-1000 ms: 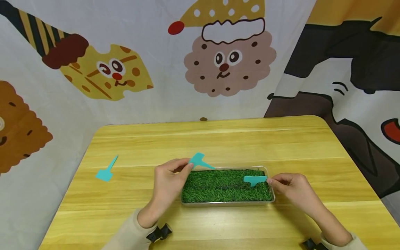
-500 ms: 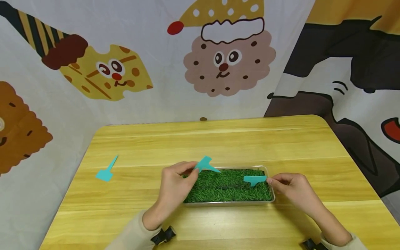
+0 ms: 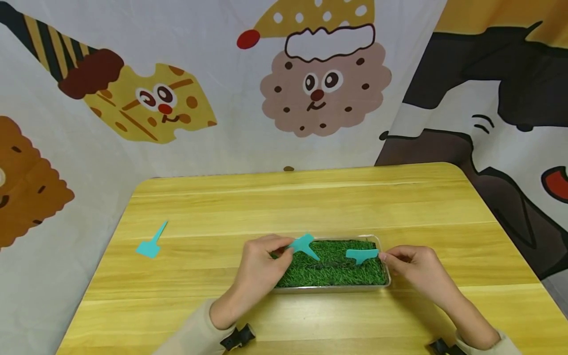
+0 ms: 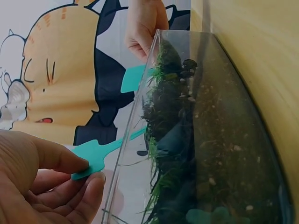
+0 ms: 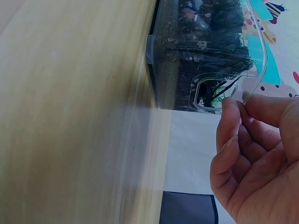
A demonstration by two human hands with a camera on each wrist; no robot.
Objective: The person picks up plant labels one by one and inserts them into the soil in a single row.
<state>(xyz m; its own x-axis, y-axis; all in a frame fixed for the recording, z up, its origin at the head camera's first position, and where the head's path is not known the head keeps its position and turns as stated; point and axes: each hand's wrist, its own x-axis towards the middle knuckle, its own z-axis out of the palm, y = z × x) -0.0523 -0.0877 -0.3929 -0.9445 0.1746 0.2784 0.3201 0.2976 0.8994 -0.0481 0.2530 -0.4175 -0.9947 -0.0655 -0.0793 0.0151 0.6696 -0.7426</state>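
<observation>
A clear plastic box [image 3: 328,290] filled with soil and topped with green grass [image 3: 330,276] sits on the table. My left hand [image 3: 262,266] pinches the broad head of a teal plant label [image 3: 303,244] between thumb and fingers. That label slants over the grass, its pointed end low; whether the tip touches the soil I cannot tell. Another teal plant label [image 3: 361,255] stands in the grass near the right end, its lower stem hidden. Thumb and index finger of my right hand [image 5: 257,144] pinch the box's clear rim [image 5: 264,56] at its right end.
A third teal label [image 3: 151,246] lies flat on the wooden table [image 3: 199,207], well left of the box. Behind the table hangs a cloth [image 3: 230,153] printed with cartoon biscuits. Dark straps with small devices [image 3: 238,337] are on the wrists.
My left hand has moved right and slightly down, carrying its plant label from the box's back left edge to over the grass. The right hand has stayed at the rim.
</observation>
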